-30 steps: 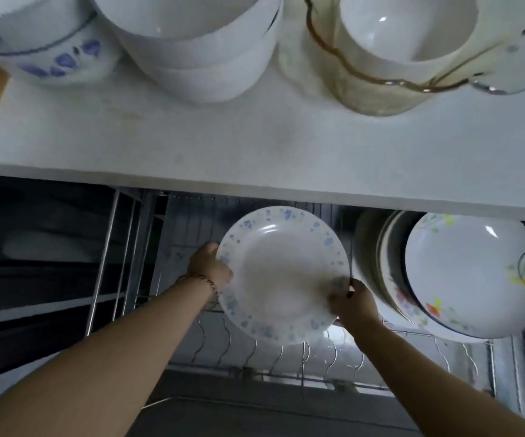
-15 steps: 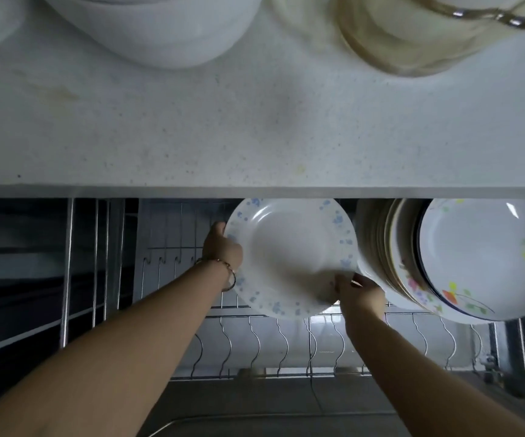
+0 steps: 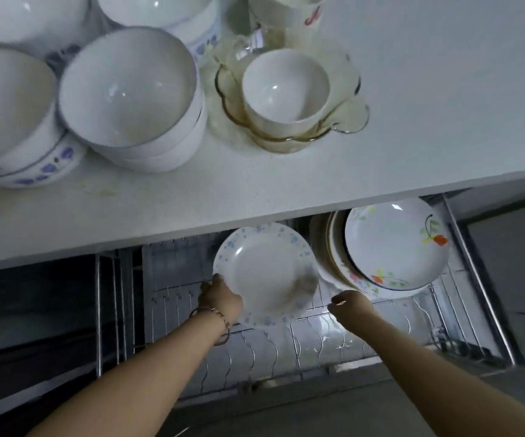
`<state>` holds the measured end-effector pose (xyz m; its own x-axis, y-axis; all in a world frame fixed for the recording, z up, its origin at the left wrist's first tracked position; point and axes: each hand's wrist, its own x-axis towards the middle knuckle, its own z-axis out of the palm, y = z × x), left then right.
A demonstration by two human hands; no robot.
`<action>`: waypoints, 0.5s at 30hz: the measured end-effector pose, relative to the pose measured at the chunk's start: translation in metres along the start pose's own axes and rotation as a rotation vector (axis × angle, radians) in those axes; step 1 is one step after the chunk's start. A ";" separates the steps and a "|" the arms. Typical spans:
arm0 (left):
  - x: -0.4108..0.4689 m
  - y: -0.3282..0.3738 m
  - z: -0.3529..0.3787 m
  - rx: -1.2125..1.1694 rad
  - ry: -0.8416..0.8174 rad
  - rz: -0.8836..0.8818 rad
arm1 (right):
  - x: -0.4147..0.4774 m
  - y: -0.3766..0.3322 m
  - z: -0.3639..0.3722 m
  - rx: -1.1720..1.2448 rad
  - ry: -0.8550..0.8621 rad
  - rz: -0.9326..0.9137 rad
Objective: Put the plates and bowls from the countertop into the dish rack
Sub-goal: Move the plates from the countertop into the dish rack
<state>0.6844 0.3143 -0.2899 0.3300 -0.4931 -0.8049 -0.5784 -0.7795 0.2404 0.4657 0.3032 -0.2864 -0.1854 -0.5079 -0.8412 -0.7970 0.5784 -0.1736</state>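
Blue-speckled plate point(image 3: 264, 272) stands on edge over the dish rack point(image 3: 255, 351), below the counter point(image 3: 412, 137). Its top rim sits just under the counter's near edge, with little room above it.

Left hand point(image 3: 220, 299) grips the plate at its lower left rim, fingers curled round the edge. There is a bracelet point(image 3: 214, 313) on that wrist.

Right hand point(image 3: 351, 305) is off the plate, just right of its lower rim and just under the standing plates. Its fingers are loosely curled and hold nothing.

A row of plates point(image 3: 393, 247) stands upright at the right end of the rack, packed close, with a plate painted with fruit nearest. The speckled plate's right rim is just beside the leftmost of these, or touching it; blur there hides which.

Bare wire slots run along the rack left of the held plate and on the near side below both forearms. The rack's metal frame closes off the right side.

On the counter at far left are nested white bowls point(image 3: 128, 93), rim against rim with more bowls point(image 3: 2, 105), some blue-patterned. Right of them a small white bowl point(image 3: 286, 86) sits inside a scalloped glass dish point(image 3: 352, 121). The right half of the counter is bare surface up to its edge.
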 end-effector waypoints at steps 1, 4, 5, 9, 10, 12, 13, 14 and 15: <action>-0.018 0.010 -0.002 0.044 -0.054 0.066 | -0.012 0.004 -0.011 -0.018 -0.013 -0.027; -0.077 0.050 -0.002 0.190 -0.151 0.276 | -0.049 0.019 -0.056 -0.032 -0.005 -0.101; -0.098 0.066 0.001 0.237 -0.160 0.341 | -0.061 0.027 -0.073 -0.028 0.015 -0.125; -0.177 0.137 0.030 0.345 -0.178 0.477 | -0.108 0.072 -0.146 -0.071 0.107 -0.206; -0.195 0.156 0.040 0.348 -0.181 0.502 | -0.119 0.087 -0.166 -0.092 0.129 -0.223; -0.232 0.193 0.064 0.356 -0.169 0.565 | -0.139 0.121 -0.207 -0.130 0.171 -0.243; -0.250 0.212 0.077 0.362 -0.162 0.599 | -0.147 0.140 -0.228 -0.151 0.190 -0.261; -0.267 0.232 0.091 0.369 -0.160 0.629 | -0.154 0.161 -0.248 -0.169 0.209 -0.278; -0.285 0.253 0.105 0.370 -0.156 0.655 | -0.160 0.181 -0.270 -0.184 0.232 -0.294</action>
<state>0.3661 0.2983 -0.0567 -0.2597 -0.7279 -0.6346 -0.8405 -0.1532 0.5197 0.1960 0.3170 -0.0453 -0.0425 -0.7767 -0.6284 -0.9208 0.2745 -0.2770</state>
